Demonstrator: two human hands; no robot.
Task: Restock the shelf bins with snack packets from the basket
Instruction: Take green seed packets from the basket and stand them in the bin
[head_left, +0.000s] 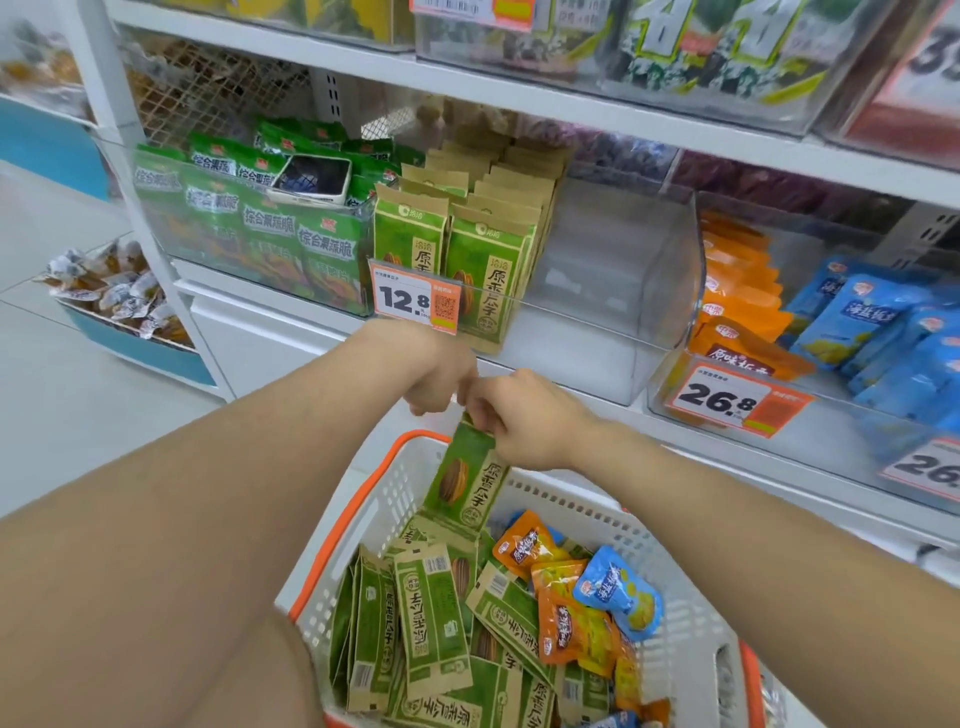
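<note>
**Green seed packet pinched above the basket**

The right hand (524, 421) curls its fingers round the top edge of a green sunflower-seed packet (465, 480), which hangs upright over the white basket (374, 509) at 12 o'clock of its load. The left hand (436, 374) is curled knuckle to knuckle against the right — whether it touches the packet cannot be told. At 12 o'clock of the hands, matching packets (478, 260) stand in a clear shelf bin (623, 322) behind a 12.8 price tag (413, 301); a phone (314, 179) lies on the green bags (270, 228) at 10 o'clock.
</note>
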